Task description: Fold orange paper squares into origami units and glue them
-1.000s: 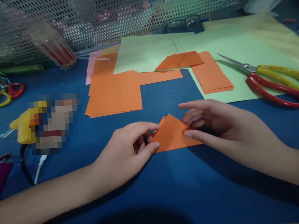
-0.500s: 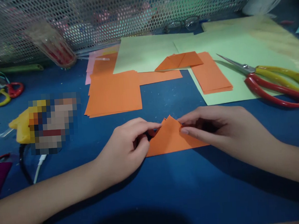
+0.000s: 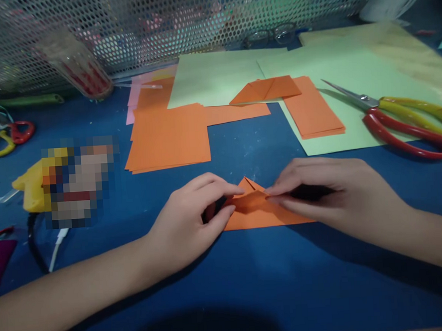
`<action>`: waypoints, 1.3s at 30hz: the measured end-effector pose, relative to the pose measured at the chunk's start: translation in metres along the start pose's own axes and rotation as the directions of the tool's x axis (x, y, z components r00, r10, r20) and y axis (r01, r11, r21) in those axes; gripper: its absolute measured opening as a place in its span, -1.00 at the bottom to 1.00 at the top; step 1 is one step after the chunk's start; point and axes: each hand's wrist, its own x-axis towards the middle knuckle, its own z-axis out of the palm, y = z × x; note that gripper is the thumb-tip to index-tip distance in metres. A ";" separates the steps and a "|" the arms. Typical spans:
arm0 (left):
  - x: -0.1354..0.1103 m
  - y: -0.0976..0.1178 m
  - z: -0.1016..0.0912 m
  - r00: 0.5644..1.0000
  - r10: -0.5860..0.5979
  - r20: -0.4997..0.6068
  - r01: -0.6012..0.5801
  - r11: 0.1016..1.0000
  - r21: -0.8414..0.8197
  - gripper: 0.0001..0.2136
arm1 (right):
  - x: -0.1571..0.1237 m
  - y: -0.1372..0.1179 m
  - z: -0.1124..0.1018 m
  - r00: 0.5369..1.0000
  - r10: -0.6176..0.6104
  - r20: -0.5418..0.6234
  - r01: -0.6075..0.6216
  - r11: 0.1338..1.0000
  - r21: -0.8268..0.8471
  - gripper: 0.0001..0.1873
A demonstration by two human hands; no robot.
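Note:
A partly folded piece of orange paper [image 3: 259, 214] lies on the blue tabletop between my hands, its long straight edge towards me and a peak at the back. My left hand [image 3: 197, 212] pinches its left side, index finger on the upper layer and thumb lower down. With thumb and fingertips together, my right hand [image 3: 323, 194] grips the upper flap near the right side, and that flap bends down towards me. Behind lies a folded orange trapezoid [image 3: 265, 89], resting partly on a stack of orange paper strips [image 3: 313, 110].
Orange squares [image 3: 170, 138] are stacked behind my left hand. Large scissors [image 3: 378, 108] lie on pale green sheets [image 3: 342, 58] at right. A yellow glue gun [image 3: 35, 184], small scissors [image 3: 11, 138] and a jar [image 3: 84, 74] stand or lie left, before a perforated metal panel [image 3: 182, 18].
The front layer's upper point has been bent down towards me, showing an inner layer behind it. My left fingers have shifted slightly right over the paper.

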 end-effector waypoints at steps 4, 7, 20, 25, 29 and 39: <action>0.003 -0.001 -0.001 0.999 0.012 0.031 -0.012 1.000 0.018 -0.91 | -0.002 0.003 0.001 0.998 -0.064 0.020 0.065 0.997 -0.039 -0.83; 0.004 -0.002 -0.001 0.999 0.032 0.038 -0.034 0.999 0.043 -0.90 | -0.004 0.005 0.002 0.996 -0.089 -0.009 0.089 0.995 -0.043 -0.83; 0.000 -0.014 -0.005 0.953 0.295 0.077 -0.304 0.931 0.202 -0.81 | 0.001 0.014 -0.005 0.968 -0.242 0.073 0.248 0.965 -0.090 -0.86; -0.003 -0.021 -0.007 0.942 0.270 0.199 -0.307 0.932 0.192 -0.73 | -0.001 0.017 -0.012 0.962 -0.237 0.136 0.255 0.957 -0.138 -0.81; -0.002 -0.021 -0.009 0.940 0.253 0.228 -0.290 0.945 0.149 -0.67 | -0.004 0.027 -0.014 0.913 -0.380 0.149 0.401 0.903 -0.155 -0.80; 0.007 -0.011 -0.018 0.728 0.608 0.316 -0.685 0.655 0.320 -0.59 | -0.008 0.027 -0.019 0.837 -0.461 0.296 0.524 0.831 -0.188 -0.59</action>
